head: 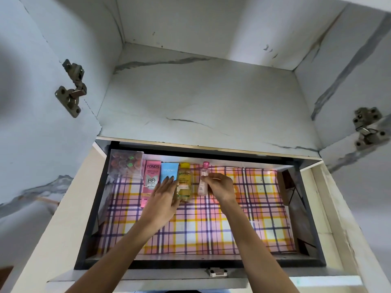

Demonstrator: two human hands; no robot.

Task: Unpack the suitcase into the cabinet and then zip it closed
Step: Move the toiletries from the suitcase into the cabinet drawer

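The open cabinet compartment (243,218) has a pink, yellow and purple plaid liner. Along its back stand a clear plastic box (125,163), a pink Pond's carton (150,182), a blue tube (169,170), a yellow bottle (184,180) and a small pink bottle (203,178). My right hand (220,187) pinches the small pink bottle, holding it upright next to the yellow bottle. My left hand (164,197) reaches with straight fingers against the yellow bottle's left side, partly covering the blue tube and carton. The suitcase is out of view.
Both cabinet doors stand open, with metal hinges at the left (72,89) and right (368,130). An upper shelf (201,98) with marbled walls lies above. A metal latch (216,272) sits on the front edge.
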